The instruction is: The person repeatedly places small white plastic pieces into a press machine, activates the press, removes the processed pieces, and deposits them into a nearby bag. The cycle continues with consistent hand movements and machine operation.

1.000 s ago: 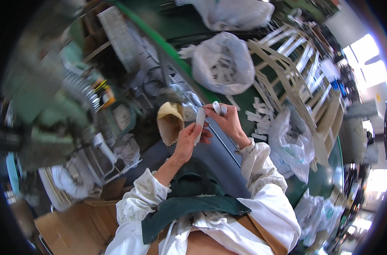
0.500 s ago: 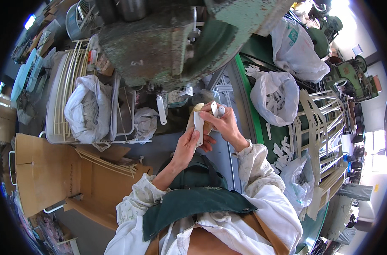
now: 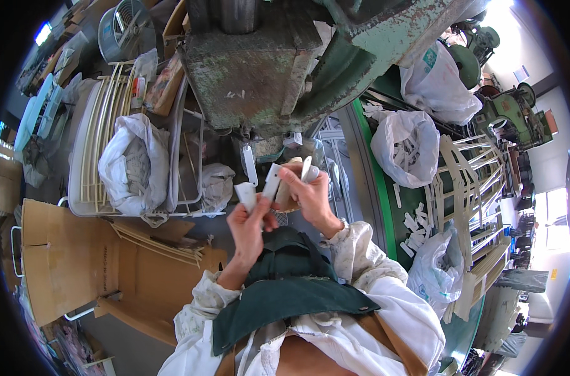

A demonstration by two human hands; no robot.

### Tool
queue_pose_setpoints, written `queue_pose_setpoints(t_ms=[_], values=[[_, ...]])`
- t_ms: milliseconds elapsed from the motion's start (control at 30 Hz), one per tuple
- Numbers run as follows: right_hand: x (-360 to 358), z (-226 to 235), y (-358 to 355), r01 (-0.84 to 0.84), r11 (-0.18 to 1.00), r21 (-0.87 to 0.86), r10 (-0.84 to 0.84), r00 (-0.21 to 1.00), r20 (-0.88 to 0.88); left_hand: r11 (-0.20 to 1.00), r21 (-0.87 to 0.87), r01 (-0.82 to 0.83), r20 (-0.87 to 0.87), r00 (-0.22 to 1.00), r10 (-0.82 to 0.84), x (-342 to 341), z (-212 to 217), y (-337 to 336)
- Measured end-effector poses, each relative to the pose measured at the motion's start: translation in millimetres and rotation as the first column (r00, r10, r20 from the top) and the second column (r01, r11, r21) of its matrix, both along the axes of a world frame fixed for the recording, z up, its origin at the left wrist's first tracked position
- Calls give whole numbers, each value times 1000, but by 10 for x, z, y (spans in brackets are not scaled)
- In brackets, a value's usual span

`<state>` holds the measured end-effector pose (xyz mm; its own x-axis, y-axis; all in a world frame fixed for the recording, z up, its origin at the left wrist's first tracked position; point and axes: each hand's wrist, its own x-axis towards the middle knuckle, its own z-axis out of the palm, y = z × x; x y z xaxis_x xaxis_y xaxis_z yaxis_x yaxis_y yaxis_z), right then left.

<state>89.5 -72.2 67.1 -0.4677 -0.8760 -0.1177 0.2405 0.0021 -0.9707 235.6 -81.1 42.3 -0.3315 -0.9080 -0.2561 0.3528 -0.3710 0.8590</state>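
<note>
My left hand (image 3: 247, 225) grips a white flat plastic piece (image 3: 245, 194) close in front of my chest. My right hand (image 3: 310, 197) holds more white plastic strips (image 3: 307, 169) and pinches another white strip (image 3: 271, 182) that reaches toward the left hand. Both hands are close together under a big worn green machine (image 3: 260, 69). A tan cone-shaped part (image 3: 285, 194) sits just behind the hands, partly hidden by them.
A white wire basket (image 3: 88, 150) with a white bag (image 3: 131, 166) stands at left, cardboard boxes (image 3: 66, 257) below it. Right of a green table edge (image 3: 373, 175) lie bags of white pieces (image 3: 404, 147), loose strips (image 3: 413, 225) and white frames (image 3: 466, 188).
My head has swung left from the right-hand table toward the green machine. The hands stay together holding the white pieces, and the strips are now fanned apart.
</note>
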Motion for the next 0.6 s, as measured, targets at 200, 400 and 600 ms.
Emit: queue_pose_setpoints(t_ms=[200, 400, 600], values=[[95, -465, -408, -159, 977, 140, 201, 907, -370, 975, -208, -78, 92, 991, 99, 218, 86, -748], [221, -360, -406, -267, 950, 159, 299, 927, -228, 948, -317, -34, 238, 965, 114, 159, -104, -982], [152, -244, -411, -279, 926, 255, 324, 933, -155, 976, -202, -83, 223, 966, 128, 179, -51, -1087]])
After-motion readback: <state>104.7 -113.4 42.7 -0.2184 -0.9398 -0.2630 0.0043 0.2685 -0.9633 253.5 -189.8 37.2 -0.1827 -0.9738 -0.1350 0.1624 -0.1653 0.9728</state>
